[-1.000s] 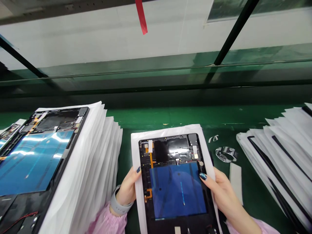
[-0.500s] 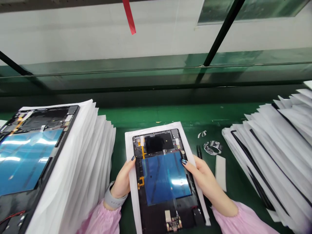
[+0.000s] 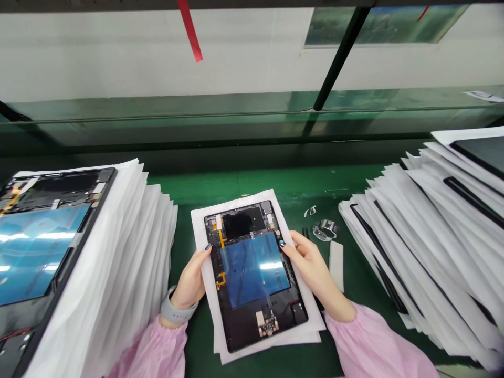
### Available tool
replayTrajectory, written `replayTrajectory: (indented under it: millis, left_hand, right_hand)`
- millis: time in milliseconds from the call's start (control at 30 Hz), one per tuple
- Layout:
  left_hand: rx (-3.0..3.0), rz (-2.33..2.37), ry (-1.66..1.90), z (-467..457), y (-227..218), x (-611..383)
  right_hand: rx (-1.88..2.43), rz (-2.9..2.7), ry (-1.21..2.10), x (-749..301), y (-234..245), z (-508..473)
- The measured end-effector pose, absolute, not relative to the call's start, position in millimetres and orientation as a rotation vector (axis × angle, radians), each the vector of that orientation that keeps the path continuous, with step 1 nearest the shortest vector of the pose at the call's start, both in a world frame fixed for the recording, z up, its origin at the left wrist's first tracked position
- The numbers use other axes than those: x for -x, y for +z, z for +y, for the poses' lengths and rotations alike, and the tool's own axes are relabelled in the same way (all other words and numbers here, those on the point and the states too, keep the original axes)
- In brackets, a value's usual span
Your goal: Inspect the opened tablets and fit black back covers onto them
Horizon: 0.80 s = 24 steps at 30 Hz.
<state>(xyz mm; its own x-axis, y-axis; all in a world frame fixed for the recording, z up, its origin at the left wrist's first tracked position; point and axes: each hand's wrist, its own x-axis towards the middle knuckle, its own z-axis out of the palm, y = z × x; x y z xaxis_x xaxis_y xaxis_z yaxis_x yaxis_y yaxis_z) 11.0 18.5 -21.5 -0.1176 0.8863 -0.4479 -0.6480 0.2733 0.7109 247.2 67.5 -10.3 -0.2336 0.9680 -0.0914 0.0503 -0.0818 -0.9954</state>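
An opened tablet [image 3: 252,268] with its inner parts showing lies on white foam sheets [image 3: 281,336] between my hands. A blue-filmed battery fills its middle, with orange ribbon cables at the left and a small circuit board near the bottom. My left hand [image 3: 192,275] grips the left edge, thumb on the frame and fingers hidden underneath. On the opposite edge, my right hand [image 3: 309,260] holds it the same way, thumb beside the blue film. The tablet tilts slightly counter-clockwise.
At left stands a tall stack of white sheets [image 3: 114,262] topped by another opened tablet [image 3: 43,231]. A leaning stack of sheets and dark panels [image 3: 413,236] is at right. A roll of silver tape [image 3: 325,230], a white strip [image 3: 336,265] and scraps [image 3: 310,211] lie on the green table.
The tablet and its sheets have moved up and a little left in view, so their bottom edges now show. My hands keep their grip. The camera view has turned slightly right.
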Motion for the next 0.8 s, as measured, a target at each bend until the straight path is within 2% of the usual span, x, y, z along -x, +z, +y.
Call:
replayTrajectory:
  millis: [400,600,800]
  left_hand:
    - [-0.304,1.139,1.358,22,-20,-12]
    - [-0.573,1.179,1.444,28,-28,-8]
    - [-0.798,1.388,1.297,30,-32,-4]
  right_hand:
    - [1.157,-1.368,1.470,-246,-9,67]
    - [1.228,-1.391,1.385,-248,-17,69]
    - [1.350,-1.431,1.248,-253,-26,74]
